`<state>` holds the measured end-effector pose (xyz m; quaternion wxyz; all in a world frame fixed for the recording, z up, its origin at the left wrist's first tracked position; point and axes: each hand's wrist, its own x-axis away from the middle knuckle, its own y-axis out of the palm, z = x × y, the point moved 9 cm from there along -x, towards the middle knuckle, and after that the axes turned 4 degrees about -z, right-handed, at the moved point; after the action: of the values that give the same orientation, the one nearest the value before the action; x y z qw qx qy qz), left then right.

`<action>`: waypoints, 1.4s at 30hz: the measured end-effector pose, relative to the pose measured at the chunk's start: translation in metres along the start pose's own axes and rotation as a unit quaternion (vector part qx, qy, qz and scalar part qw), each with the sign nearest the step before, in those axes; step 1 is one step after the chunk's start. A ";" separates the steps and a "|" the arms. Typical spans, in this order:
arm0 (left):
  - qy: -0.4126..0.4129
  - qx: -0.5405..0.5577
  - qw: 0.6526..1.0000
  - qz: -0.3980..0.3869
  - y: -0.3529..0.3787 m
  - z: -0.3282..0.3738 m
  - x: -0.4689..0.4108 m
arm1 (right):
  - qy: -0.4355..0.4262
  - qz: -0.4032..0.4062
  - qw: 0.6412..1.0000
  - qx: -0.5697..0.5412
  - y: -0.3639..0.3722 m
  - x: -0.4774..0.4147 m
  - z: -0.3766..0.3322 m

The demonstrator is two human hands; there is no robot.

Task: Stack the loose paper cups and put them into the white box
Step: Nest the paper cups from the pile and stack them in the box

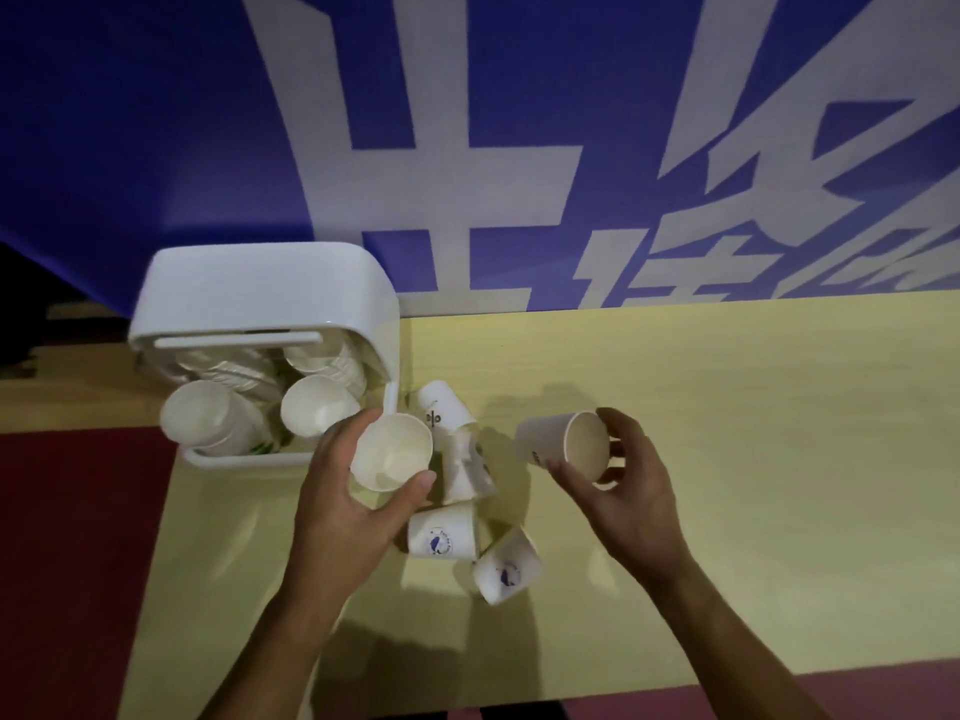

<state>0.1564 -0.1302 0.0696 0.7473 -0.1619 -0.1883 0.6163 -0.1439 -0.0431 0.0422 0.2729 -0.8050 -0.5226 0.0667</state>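
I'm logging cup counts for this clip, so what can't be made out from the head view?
- Head view: stacks inside the white box: its top wall hides their far ends, so no count.
- Head view: cup held by the left hand: the hand covers its side; single or nested, unclear.
- Head view: print on the loose cups: too small and blurred to read.

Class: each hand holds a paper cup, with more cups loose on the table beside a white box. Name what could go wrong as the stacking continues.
1. The upturned cup in the left hand and the sideways cup in the right hand are misaligned; a skewed push might crumple a rim.
2. Four loose cups lie close under the hands and could be knocked away.
3. The white box already looks crowded, so another stack might not fit.
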 end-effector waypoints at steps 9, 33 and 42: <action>0.057 0.076 0.995 0.008 -0.081 -0.005 -0.017 | -0.075 -0.004 0.997 0.001 0.068 0.019 -0.095; 0.031 -0.005 0.998 -0.061 -0.085 -0.056 -0.079 | -0.057 -0.003 0.998 -0.029 0.133 0.013 -0.139; -0.016 -0.054 0.995 -0.088 -0.065 -0.082 -0.087 | -0.072 -0.002 0.997 -0.022 0.136 0.008 -0.143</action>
<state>0.2368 -0.2282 0.0217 0.7859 -0.1748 -0.2466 0.5395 0.0252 -0.1301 0.0954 0.2174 -0.8026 -0.5441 0.1121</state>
